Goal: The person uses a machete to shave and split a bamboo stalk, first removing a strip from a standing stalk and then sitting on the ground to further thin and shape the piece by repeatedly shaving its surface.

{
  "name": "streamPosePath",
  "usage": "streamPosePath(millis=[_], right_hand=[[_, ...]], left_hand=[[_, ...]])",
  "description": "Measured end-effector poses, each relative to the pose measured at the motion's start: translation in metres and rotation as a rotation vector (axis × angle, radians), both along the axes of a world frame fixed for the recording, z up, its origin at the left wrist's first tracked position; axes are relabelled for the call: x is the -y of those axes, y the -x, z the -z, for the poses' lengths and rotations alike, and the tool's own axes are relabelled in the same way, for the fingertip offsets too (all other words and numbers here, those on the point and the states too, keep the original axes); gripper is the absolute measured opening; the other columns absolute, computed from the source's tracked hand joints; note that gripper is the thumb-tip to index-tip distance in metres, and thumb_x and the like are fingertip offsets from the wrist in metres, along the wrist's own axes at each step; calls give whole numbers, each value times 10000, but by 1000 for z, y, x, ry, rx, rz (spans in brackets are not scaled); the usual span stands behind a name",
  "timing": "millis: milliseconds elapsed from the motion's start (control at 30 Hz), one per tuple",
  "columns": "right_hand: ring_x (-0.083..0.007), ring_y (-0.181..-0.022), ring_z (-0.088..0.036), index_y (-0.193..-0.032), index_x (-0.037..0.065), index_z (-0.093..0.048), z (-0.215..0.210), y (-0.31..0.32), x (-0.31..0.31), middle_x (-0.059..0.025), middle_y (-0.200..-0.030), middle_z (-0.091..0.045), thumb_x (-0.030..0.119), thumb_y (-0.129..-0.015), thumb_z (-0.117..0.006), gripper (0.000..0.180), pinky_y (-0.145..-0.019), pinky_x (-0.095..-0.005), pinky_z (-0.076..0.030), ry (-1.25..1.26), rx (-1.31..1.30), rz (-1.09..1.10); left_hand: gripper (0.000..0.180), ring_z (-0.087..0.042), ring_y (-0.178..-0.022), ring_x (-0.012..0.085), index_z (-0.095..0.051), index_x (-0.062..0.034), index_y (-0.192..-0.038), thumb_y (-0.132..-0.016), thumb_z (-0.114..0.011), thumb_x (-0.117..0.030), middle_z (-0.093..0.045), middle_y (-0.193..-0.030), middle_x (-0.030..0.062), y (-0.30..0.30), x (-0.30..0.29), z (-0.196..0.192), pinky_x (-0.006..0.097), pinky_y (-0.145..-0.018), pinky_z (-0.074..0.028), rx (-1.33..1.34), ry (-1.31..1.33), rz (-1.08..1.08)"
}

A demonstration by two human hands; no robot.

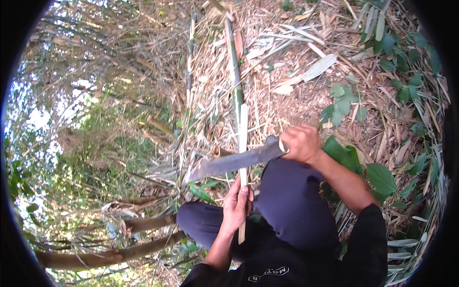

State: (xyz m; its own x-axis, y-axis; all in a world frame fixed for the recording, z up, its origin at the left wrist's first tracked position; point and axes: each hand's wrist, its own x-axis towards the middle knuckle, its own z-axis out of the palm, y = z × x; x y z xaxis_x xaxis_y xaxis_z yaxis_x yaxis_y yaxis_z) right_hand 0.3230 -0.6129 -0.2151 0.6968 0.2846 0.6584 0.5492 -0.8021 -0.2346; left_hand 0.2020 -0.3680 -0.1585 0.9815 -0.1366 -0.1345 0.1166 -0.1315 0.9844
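My right hand (301,142) grips the handle of a long dark machete (234,162), whose blade lies across a pale split bamboo strip (243,131). My left hand (236,204) holds the lower part of that strip, just below the blade, with the strip's end poking out under the hand. The strip points away from me, in line with a thin green bamboo stalk (235,71) lying on the ground. My knees in dark trousers (291,201) are bent below the blade.
Dry bamboo leaves and husks (287,57) cover the ground. Green leafy plants (382,177) grow at the right. Fallen bamboo poles (143,222) lie at the lower left, with thicket (86,119) beyond.
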Motion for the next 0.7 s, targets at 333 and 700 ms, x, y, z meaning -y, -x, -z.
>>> streamPosePath(millis=[333, 700], right_hand=[[-277, -623, -632, -630, 100, -542, -15, 5, 2, -78, -606, -567, 399, -588, -697, 339, -608, -408, -499, -110, -146, -107], [-304, -625, -636, -648, 96, -561, 2, 15, 14, -85, -644, -600, 422, -607, -780, 395, -578, -427, -485, -170, -255, 132]], left_hand=[[461, -484, -733, 71, -405, 32, -1445, -1028, -483, -149, -551, -834, 5, 10, 12, 19, 227, -659, -422, 128, -102, 14], [409, -446, -579, 41, -474, 33, -1384, -1021, -476, -157, -482, -688, -31, 114, -40, 8, 216, -524, -376, -37, -288, 123]])
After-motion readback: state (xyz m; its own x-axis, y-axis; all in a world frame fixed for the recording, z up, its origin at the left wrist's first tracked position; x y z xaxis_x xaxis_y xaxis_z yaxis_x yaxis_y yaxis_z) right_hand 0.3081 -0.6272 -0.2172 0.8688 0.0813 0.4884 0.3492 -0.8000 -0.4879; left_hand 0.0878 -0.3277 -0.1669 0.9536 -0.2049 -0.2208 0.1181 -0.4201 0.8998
